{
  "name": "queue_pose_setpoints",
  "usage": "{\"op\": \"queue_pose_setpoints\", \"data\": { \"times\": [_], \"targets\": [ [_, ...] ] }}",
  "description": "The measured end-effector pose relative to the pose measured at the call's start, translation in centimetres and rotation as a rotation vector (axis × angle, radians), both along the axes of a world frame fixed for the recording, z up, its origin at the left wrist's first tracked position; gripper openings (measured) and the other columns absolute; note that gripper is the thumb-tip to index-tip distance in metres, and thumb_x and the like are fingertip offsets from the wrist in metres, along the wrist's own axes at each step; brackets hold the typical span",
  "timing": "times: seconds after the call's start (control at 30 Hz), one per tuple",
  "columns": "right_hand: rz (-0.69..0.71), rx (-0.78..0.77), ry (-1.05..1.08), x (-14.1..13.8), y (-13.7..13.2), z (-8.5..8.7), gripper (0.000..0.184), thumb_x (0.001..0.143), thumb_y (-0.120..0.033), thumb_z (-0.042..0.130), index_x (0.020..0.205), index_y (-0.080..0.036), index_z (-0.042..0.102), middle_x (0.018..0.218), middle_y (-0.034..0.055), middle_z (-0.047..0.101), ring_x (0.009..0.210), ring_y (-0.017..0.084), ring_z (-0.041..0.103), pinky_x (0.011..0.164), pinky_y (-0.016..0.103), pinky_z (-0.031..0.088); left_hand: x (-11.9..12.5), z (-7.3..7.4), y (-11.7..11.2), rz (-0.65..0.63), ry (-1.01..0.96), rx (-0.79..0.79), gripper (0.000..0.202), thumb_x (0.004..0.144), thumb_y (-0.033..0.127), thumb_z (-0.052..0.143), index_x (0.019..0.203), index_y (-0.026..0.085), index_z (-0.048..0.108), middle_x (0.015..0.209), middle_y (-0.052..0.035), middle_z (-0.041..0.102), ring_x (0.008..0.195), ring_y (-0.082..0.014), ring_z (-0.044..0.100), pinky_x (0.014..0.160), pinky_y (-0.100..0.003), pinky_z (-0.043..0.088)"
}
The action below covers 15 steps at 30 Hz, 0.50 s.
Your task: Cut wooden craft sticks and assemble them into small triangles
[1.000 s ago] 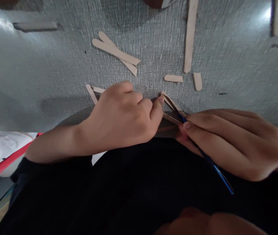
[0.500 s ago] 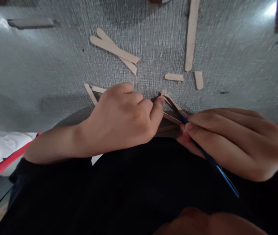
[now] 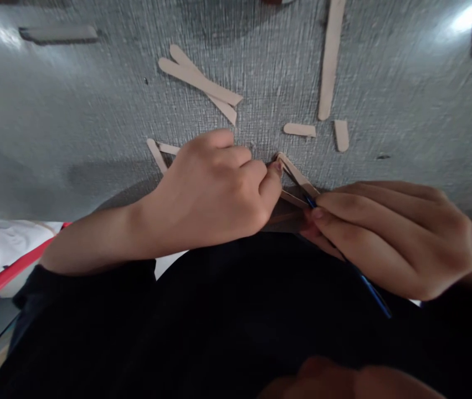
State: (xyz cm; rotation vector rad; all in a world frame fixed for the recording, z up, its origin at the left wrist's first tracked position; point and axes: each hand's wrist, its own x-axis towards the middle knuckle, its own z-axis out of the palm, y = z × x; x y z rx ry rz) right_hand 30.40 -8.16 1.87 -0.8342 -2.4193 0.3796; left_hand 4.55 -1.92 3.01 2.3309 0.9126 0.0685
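Observation:
My left hand (image 3: 219,188) is curled closed over a frame of joined wooden craft sticks. Its thumb tip presses at the corner where two sticks meet; most of the frame lies hidden under the hand. One end of the frame, a pointed corner (image 3: 159,152), sticks out on the left. My right hand (image 3: 398,235) pinches a slim blue tool (image 3: 373,293) whose dark, thin tip runs along the slanting craft stick (image 3: 300,174) toward the left thumb. I cannot tell the tool's exact kind. The right fingertips are close against that stick.
Two crossed craft sticks (image 3: 198,80) with slanted cut ends lie beyond my left hand. A long stick (image 3: 331,61) and two short cut pieces, one lying flat sideways (image 3: 299,129) and one pointing at me (image 3: 341,136), rest on the grey textured table (image 3: 107,94). A grey strip (image 3: 59,33) lies far left.
The view has shifted slightly, so the table things sit a little to the right. My right hand and the tool's rear end have moved slightly left and up. Both grips stay the same.

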Motion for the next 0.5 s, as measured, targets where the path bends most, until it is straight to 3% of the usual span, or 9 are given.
{"op": "queue_pose_setpoints", "data": {
  "times": [0.17, 0.3, 0.5],
  "targets": [
    [0.075, 0.074, -0.03, 0.1, 0.4, -0.1, 0.035, 0.078, -0.006, 0.087, 0.064, -0.018, 0.057, 0.069, 0.0027, 0.062, 0.078, 0.02, 0.067, 0.061, 0.034, 0.058, 0.2, 0.1, 0.0, 0.067, -0.052, -0.053, 0.05, 0.111, 0.03, 0.037, 0.083, 0.02, 0.077, 0.053, 0.0004, 0.041, 0.061, -0.0157, 0.06, 0.073, -0.044, 0.054],
    [0.127, 0.151, -0.028, 0.0, 1.0, -0.3, 0.038, 0.079, -0.007, 0.085, 0.062, -0.02, 0.053, 0.067, 0.0016, 0.06, 0.073, 0.019, 0.064, 0.054, 0.031, 0.053, 0.2, 0.2, -0.1, 0.029, -0.02, -0.033, 0.051, 0.111, 0.029, 0.037, 0.078, 0.019, 0.076, 0.053, 0.0, 0.042, 0.059, -0.0146, 0.058, 0.071, -0.043, 0.053],
    [0.104, 0.143, -0.061, 0.1, 0.8, -0.1, 0.04, 0.082, -0.009, 0.085, 0.062, -0.02, 0.052, 0.067, 0.0007, 0.059, 0.076, 0.018, 0.065, 0.06, 0.031, 0.059, 0.2, 0.2, -0.2, 0.025, 0.016, 0.014, 0.049, 0.111, 0.03, 0.039, 0.082, 0.02, 0.077, 0.052, 0.0013, 0.039, 0.056, -0.014, 0.055, 0.069, -0.04, 0.051]
  ]
}}
